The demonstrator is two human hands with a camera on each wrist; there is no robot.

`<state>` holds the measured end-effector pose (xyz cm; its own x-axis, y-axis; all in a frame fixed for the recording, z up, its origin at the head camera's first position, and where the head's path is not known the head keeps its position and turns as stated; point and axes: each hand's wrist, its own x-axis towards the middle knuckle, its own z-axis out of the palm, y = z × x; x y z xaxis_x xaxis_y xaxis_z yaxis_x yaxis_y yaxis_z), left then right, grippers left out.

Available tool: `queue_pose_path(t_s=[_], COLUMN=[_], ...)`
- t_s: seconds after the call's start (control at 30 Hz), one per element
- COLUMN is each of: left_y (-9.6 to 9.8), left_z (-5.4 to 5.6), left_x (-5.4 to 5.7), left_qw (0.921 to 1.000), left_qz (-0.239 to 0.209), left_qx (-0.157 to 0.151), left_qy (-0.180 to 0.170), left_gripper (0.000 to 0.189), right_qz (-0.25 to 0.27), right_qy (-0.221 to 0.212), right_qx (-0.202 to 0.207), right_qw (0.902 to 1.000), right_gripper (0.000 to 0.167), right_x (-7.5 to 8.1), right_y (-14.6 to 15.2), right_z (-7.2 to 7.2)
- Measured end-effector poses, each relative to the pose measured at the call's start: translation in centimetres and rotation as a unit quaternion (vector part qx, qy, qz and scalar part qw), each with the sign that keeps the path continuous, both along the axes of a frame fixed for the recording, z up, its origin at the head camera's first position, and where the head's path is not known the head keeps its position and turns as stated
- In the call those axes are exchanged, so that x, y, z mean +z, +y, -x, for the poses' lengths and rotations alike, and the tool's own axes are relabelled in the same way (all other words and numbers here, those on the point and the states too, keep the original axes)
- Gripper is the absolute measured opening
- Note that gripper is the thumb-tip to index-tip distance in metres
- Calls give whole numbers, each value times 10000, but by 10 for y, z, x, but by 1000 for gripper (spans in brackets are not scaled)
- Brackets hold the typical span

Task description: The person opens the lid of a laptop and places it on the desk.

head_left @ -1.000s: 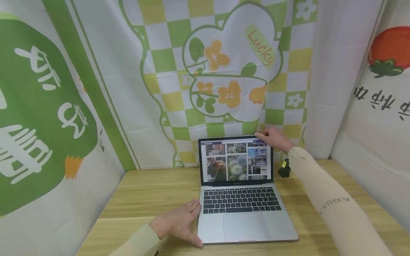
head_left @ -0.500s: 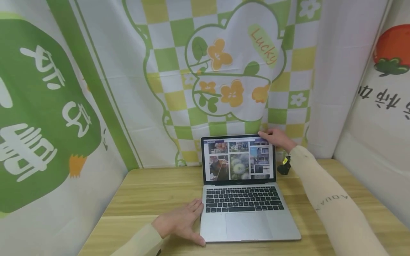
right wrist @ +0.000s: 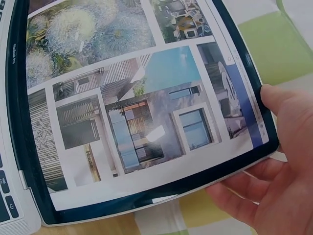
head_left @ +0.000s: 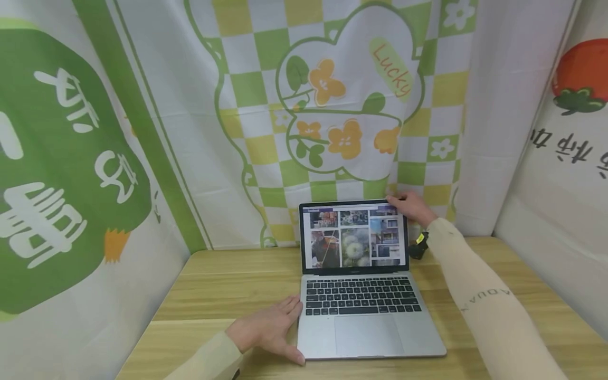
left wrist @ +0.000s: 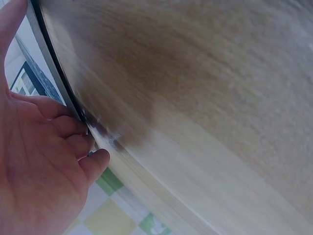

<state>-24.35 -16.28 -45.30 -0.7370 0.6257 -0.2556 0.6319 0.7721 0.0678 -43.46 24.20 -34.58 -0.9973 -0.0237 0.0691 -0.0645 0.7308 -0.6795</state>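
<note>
An open silver laptop (head_left: 423, 335) with black keys sits on the wooden table, its screen (head_left: 353, 248) lit with a page of photos. My left hand (head_left: 268, 328) lies along the left side of the base, thumb at the front corner and extended fingers farther back. In the left wrist view, that hand's fingertips (left wrist: 98, 159) touch the laptop's thin edge. At the lid's top right corner, my right hand (head_left: 414, 207) pinches the lid. The right wrist view has its thumb (right wrist: 274, 98) on the front bezel and the fingers (right wrist: 239, 198) reaching behind the lid.
A wooden table (head_left: 228, 287) stretches to both sides of the laptop. Right behind the lid hangs a checked green and yellow cloth (head_left: 294, 182). More printed cloth (head_left: 157, 232) walls in the sides. A small black object (head_left: 418, 247) with a yellow mark is under the right wrist.
My right thumb has shifted slightly right toward the lid's corner. The head view has turned a little, so everything sits slightly farther right. My left hand keeps its place at the base.
</note>
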Motion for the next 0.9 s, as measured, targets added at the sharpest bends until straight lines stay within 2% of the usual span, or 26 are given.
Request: queue_pose_path(t_s=[0.17,0.3,0.73,0.9], left_y=[1,1,2,3], left_z=[1,0,1,3], left_x=[1,2,6,8], left_qw=[10000,10000,9999,9998], left_qz=[-26,-2,127,-107], left_qx=[-45,-1,6,52], left_qy=[41,4,-27,-153], left_gripper=[123,123,124,122], right_qz=[341,359,92,199], right_qy=[-183,-228,-263,-145], right_qx=[-147,-94,375,561], right_qw=[9991,9990,9989,9981], right_gripper=[62,65,61,60], right_x=[-3,-1,11,7], right_y=[9,10,13,19], right_z=[1,-1,-19,-24])
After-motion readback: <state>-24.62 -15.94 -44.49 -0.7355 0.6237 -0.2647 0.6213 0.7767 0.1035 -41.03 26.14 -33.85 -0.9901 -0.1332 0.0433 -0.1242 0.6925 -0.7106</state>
